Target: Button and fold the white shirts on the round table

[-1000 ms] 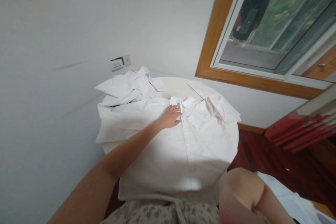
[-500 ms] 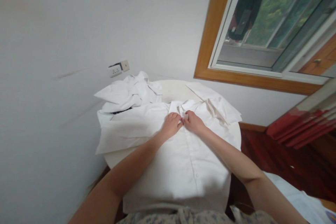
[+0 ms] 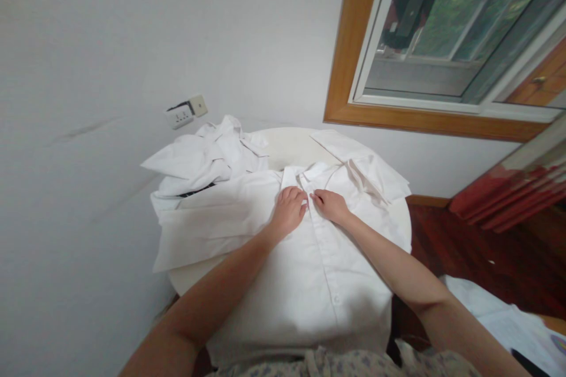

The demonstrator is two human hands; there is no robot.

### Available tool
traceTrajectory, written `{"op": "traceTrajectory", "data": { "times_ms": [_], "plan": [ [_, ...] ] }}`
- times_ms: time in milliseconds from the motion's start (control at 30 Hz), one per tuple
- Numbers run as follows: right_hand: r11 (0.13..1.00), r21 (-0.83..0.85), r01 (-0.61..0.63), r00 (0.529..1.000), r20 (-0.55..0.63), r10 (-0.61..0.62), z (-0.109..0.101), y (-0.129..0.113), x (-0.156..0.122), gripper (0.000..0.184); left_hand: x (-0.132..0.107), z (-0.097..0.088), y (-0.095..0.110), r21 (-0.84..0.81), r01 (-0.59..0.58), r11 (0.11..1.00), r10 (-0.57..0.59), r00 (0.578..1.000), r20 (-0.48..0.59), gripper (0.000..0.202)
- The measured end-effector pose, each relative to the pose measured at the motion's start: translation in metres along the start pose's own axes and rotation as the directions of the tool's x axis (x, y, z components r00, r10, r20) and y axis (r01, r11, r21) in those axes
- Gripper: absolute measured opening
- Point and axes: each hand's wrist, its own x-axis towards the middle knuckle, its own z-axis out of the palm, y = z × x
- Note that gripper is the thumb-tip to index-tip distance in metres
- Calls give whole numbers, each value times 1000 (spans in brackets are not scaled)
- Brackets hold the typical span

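A white button-up shirt point(image 3: 305, 271) lies front side up, its collar at the far side and its lower part hanging over the near edge of the round table. Just below the collar, my left hand point(image 3: 290, 207) rests on the shirt with its fingers curled at the button placket, gripping the cloth there. Opposite it, my right hand point(image 3: 331, 205) pinches the other side of the placket between thumb and fingers. A narrow gap separates the two hands. Any button between the fingertips is too small to make out.
A crumpled pile of white cloth point(image 3: 198, 156) sits at the table's back left. The cream round table point(image 3: 289, 144) stands against the wall, below a socket point(image 3: 180, 116) and a wood-framed window point(image 3: 338, 109). A red curtain point(image 3: 499, 206) hangs at right; white sheets point(image 3: 508, 318) lie lower right.
My right hand has drawn slightly away from the left, so the fingertips are farther apart. The left hand stays at the placket. The camera view has shifted a little.
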Motion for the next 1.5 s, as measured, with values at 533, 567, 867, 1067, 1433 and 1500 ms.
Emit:
{"op": "traceTrajectory", "data": {
  "times_ms": [533, 567, 867, 1067, 1433, 1500],
  "plan": [
    [870, 488, 72, 961, -267, 70, 12, 3, -2, 36, 8, -5, -13, -262, -69, 962, 110, 983, 146, 24],
    [866, 494, 76, 958, -278, 74, 12, 2, -2, 36, 8, -6, -12, -247, -66, 967, 104, 984, 145, 24],
    [847, 525, 84, 960, -272, 74, 13, 1, -2, 37, 6, -9, -6, -71, -66, 995, 77, 985, 158, 33],
    [836, 534, 125, 974, -226, -1, 15, 5, -1, 37, 5, -11, -7, -129, 11, 992, 13, 983, 184, 29],
    [874, 477, 94, 963, -265, 41, 14, 3, -2, 39, 4, -10, -27, -357, -39, 933, 136, 958, 252, 33],
    [883, 461, 91, 956, -287, 52, 15, 2, -2, 39, 4, -12, -24, -346, -11, 938, 102, 964, 247, 32]
  ]
}}
